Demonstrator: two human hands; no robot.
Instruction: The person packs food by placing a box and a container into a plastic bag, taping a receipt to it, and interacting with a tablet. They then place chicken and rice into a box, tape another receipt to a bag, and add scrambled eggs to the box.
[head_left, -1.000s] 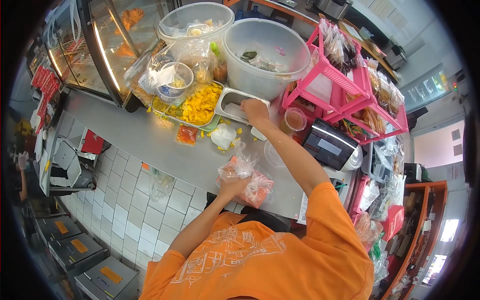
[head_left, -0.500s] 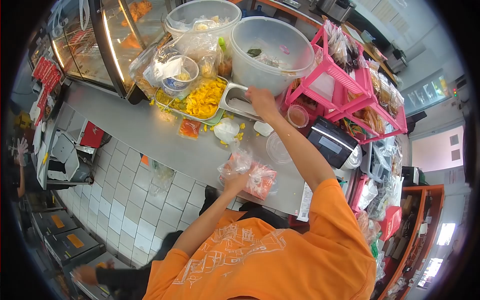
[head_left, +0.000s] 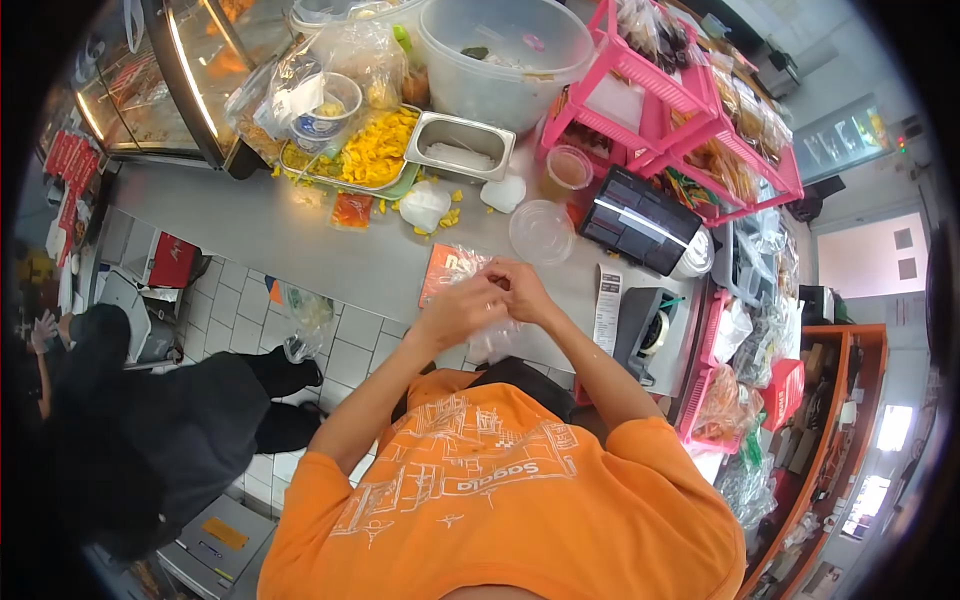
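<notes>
A clear plastic bag with an orange-red box in it lies at the front edge of the steel counter. My left hand is closed on the bag over the box. Right beside it, my right hand is closed too, its fingertips pinched together with the left ones at the gathered plastic. What exactly lies between the fingertips is hidden. Beyond the hands sit a round clear lid, a white crumpled wad and a small metal pan.
Chopped yellow food fills a tray at the back, near a large plastic tub. A pink rack, a black tablet and a tape dispenser stand to the right. A person in dark clothes bends at the left.
My right hand has come back from the metal pan to the bag, meeting my left hand there. The view has shifted, and the dark-clothed person has moved further into it.
</notes>
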